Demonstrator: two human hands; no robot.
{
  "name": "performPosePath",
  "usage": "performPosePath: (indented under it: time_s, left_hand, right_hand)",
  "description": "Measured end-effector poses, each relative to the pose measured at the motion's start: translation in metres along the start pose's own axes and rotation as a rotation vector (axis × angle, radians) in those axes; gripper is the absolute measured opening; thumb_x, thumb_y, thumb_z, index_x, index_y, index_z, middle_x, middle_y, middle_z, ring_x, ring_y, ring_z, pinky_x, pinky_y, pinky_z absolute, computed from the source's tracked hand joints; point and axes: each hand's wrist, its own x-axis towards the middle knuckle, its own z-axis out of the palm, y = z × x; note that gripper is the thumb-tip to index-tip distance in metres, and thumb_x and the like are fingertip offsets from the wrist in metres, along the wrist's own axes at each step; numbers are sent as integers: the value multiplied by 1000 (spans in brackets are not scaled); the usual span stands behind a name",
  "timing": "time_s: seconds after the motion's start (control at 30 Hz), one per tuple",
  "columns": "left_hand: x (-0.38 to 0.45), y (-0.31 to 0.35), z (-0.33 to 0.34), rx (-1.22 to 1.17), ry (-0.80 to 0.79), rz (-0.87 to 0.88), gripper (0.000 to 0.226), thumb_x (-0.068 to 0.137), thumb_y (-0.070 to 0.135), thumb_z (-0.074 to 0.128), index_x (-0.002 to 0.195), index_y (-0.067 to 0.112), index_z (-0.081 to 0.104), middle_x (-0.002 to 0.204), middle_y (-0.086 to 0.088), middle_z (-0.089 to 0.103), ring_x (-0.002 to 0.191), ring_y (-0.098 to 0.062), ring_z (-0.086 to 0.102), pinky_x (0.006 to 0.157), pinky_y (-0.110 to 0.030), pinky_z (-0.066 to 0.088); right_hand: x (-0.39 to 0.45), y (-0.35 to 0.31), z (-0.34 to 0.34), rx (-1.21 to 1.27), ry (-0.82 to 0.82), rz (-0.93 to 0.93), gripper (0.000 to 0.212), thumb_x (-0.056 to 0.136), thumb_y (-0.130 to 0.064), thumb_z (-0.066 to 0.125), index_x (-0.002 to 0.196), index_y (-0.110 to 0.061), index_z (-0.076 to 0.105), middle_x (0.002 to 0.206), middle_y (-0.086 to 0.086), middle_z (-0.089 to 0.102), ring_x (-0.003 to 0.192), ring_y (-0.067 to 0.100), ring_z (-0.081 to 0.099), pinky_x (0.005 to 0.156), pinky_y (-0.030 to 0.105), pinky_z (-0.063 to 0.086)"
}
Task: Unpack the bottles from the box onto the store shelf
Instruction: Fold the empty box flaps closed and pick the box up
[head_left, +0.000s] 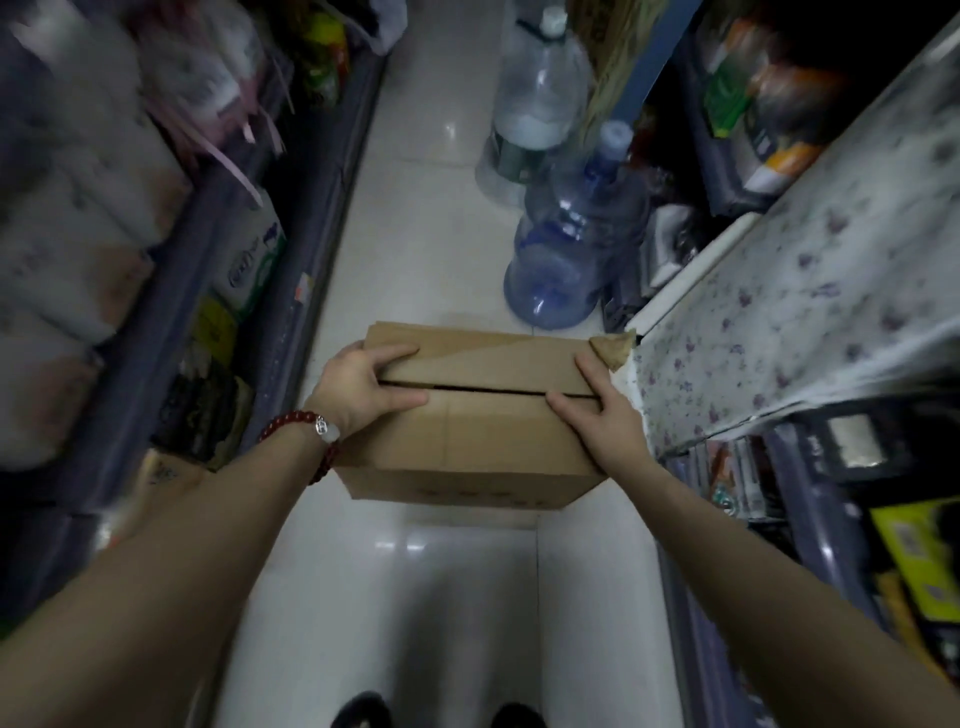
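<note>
A brown cardboard box (483, 431) hangs in the aisle in front of me, above the white tiled floor. Its top flaps lie shut with a dark slit between them, so the bottles inside are hidden. My left hand (363, 389), with a red bead bracelet at the wrist, grips the box's left end, fingers laid over the top flaps. My right hand (597, 410) holds the right end the same way. The box's far right corner touches a shelf covered with flowered paper (789, 322).
Store shelves line both sides of the narrow aisle, with wrapped packs on the left (78, 218) and packaged goods on the right (748, 104). Large clear and blue water jugs (561, 249) stand on the floor (415, 208) ahead. My shoes show at the bottom edge.
</note>
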Motion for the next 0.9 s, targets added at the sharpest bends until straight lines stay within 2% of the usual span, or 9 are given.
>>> performPosePath:
  time_s: [0.17,0.33,0.43,0.5,0.67,0.77,0.9]
  left_hand:
    - [-38,91,-117,-28,37,14,68,65,41,82,128,36,57,141,-8,43,133,-27,39,113,-30,26]
    - [-59,154,-212,-37,77,73,67,67,41,80,128,41,54,145,-12,41,137,-28,34,116,-37,26]
    - [-65,180,-256,-53,74,101,67,67,40,80,129,42,53,146,-8,38,135,-26,36,116,-34,25]
    - [-65,195,-279,-59,60,119,69,67,39,81,130,41,52,147,-7,36,135,-26,36,114,-32,24]
    - [-40,214,-304,-70,13,129,76,58,48,84,127,48,51,148,-7,32,135,-26,36,117,-38,25]
    - [-12,224,-310,-30,-21,146,79,57,50,83,128,50,48,144,-3,34,132,-27,38,115,-41,29]
    - [46,247,-322,-27,-27,135,79,63,44,82,133,46,45,141,-3,34,129,-28,38,111,-42,31]
  right_hand:
    - [-26,-137,-66,-36,-62,-22,92,70,-43,80,146,-36,30,144,-6,43,125,16,46,99,23,35]
    - [-45,-247,-110,-31,-12,-94,86,67,-46,81,141,-42,38,140,-8,44,125,12,44,98,22,36]
    - [-51,-293,-127,-71,33,-121,83,65,-55,79,138,-49,40,140,-1,47,128,20,43,103,29,37]
    - [-49,-318,-137,-71,41,-129,82,62,-61,77,135,-52,40,139,1,49,129,23,44,105,33,38]
    - [-30,-347,-155,-54,35,-120,86,51,-75,71,128,-66,35,139,0,49,128,23,45,107,39,40]
    - [-7,-357,-161,-33,13,-98,86,53,-72,73,130,-62,37,140,-1,48,126,21,47,105,36,41]
    - [57,-374,-168,3,-1,-104,83,65,-52,80,138,-47,40,142,-1,46,127,21,45,103,33,41]
